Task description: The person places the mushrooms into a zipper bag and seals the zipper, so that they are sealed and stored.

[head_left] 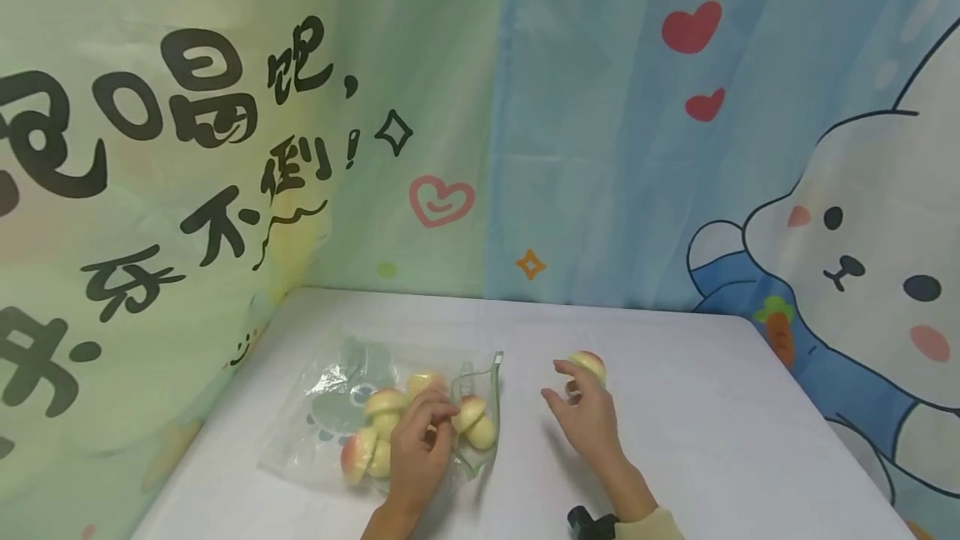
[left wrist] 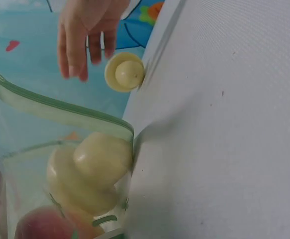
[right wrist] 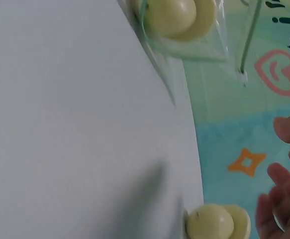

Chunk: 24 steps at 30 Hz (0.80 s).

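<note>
A clear zip bag (head_left: 330, 432) with a green-edged mouth lies on the table, holding several toy mushrooms (head_left: 386, 402) with cream stems and pink-tinged caps. My left hand (head_left: 423, 444) grips the bag's film near the mouth, its fingers curled; the exact pinch is partly hidden. One toy mushroom (head_left: 477, 423) sits just inside the raised mouth, also visible through the film as a pale mushroom (left wrist: 102, 159) in the left wrist view. On the table stands another mushroom (head_left: 588, 363), outside the bag. Beside it my right hand (head_left: 588, 423) hovers with thumb and fingers apart, holding nothing.
A white table (head_left: 712, 440) carries everything. Behind it hangs a printed cloth (head_left: 585, 107) with hearts, writing and a white cartoon animal. A black device (head_left: 592, 523) is at the right wrist, by a pale sleeve (head_left: 648, 526).
</note>
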Tool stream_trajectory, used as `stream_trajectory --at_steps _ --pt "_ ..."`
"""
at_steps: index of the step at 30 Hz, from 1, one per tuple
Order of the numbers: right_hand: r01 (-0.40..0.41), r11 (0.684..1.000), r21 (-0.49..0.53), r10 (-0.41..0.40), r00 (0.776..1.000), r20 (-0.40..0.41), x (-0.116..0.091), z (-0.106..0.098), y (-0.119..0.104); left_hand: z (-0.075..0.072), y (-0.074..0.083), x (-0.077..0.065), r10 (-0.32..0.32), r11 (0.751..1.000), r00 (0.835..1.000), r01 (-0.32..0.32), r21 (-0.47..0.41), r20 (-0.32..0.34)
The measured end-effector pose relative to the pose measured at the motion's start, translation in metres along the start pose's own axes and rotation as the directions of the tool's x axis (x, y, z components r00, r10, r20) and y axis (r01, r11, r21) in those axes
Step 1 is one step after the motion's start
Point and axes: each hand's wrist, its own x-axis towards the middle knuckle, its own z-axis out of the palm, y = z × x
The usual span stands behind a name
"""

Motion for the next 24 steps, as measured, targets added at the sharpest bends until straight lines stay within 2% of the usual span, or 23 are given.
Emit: stream_trajectory --at_steps 3,6,12,17,24 --pt "-0.022 0.998 -0.058 0.018 0.998 -0.055 0.009 -0.010 0.010 -0.002 0.014 0.007 0.005 1.000 1.000 -0.005 0.015 -0.002" --pt "-0.095 0.990 -0.102 0.090 0.995 -0.046 0.017 -0.017 0.020 -0.003 0.028 0.015 0.010 0.999 1.000 -0.009 0.035 -0.009" --pt "-0.220 0.961 -0.169 0.224 0.975 0.004 0.026 -0.023 0.033 -0.001 0.013 0.006 -0.002 0.999 1.000 0.003 0.041 -0.016" --pt "-0.286 0.950 -0.129 0.295 0.954 0.058 0.031 -0.023 0.039 0.000 -0.004 -0.003 -0.003 0.999 1.000 0.003 0.036 -0.011" --pt "-0.365 0.925 -0.104 0.374 0.924 0.078 0.033 -0.014 0.055 0.000 -0.004 -0.004 -0.019 0.999 1.000 0.020 0.038 -0.008"
